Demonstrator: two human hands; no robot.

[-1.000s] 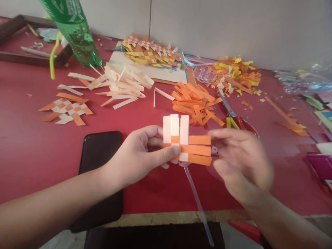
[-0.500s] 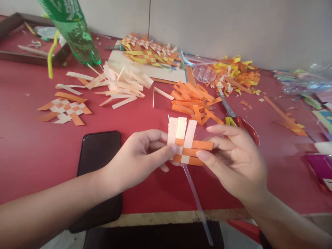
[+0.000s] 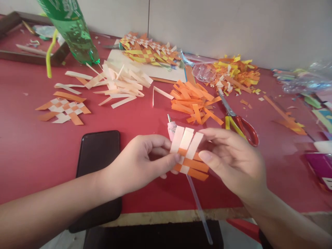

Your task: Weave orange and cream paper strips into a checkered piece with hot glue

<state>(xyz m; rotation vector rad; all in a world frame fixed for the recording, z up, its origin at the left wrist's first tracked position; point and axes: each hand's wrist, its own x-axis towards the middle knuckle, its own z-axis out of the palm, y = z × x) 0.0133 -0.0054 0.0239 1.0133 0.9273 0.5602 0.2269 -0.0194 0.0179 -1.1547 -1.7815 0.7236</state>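
Holding the woven piece steady falls, in the head view, to the left hand, which is clamped on its left side, thumb in front and fingers behind. The piece is raised above the near part of the red tabletop, tilted down to the right. The right hand is at its right side: thumb near the ends of the orange strips, fingers partly hidden. Whether it pinches a strip cannot be told.

Recommended handling: keep the left thumb over the crossings. Align the orange strips from the right and the fanned pale strips from above. Apply light, even tension; thin strips will probably crease or slip under a hard pull.

Observe the limits. The phone lies under the left forearm; the scissors lie beyond the right hand. A pink tool points its tip away just behind the piece; avoid that tip. A translucent rod crosses the table's near edge, where a sleeve or wrist could catch it. Sideways room is widest at the right.
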